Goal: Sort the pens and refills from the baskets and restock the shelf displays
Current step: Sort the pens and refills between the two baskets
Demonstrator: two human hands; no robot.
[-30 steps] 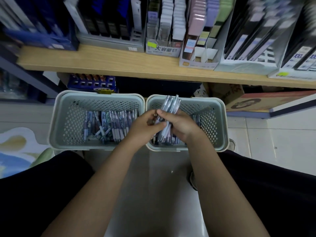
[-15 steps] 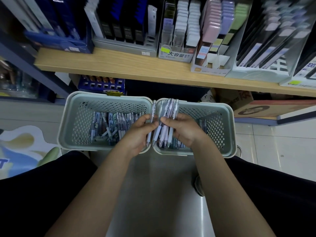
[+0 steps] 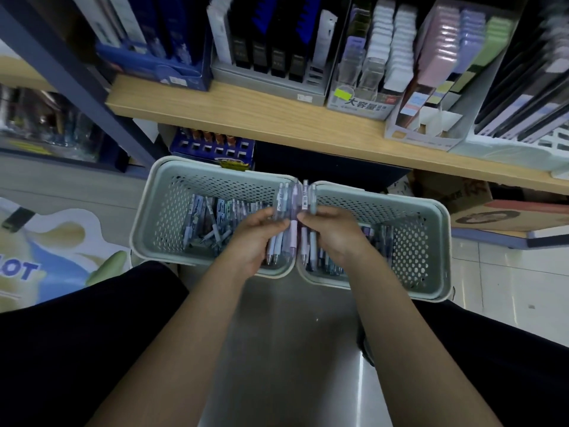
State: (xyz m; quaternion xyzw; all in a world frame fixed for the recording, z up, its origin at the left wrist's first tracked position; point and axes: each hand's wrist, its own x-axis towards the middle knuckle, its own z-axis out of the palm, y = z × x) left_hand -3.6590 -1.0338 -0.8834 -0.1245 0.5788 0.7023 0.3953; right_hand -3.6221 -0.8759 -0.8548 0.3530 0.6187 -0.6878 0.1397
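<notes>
Pens (image 3: 295, 208) sat fanned between both hands over the seam of the two baskets (image 3: 160, 211); the left hand (image 3: 257, 238) and right hand (image 3: 334, 232) each pinched several mid-barrel. Light, stiff, probably slick, they seemed best squeezed together around their middles.

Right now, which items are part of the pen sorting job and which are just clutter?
In play:
left hand
right hand
bundle of pens
left basket
right basket
wooden shelf

Lying about:
cardboard box
floor graphic
</notes>
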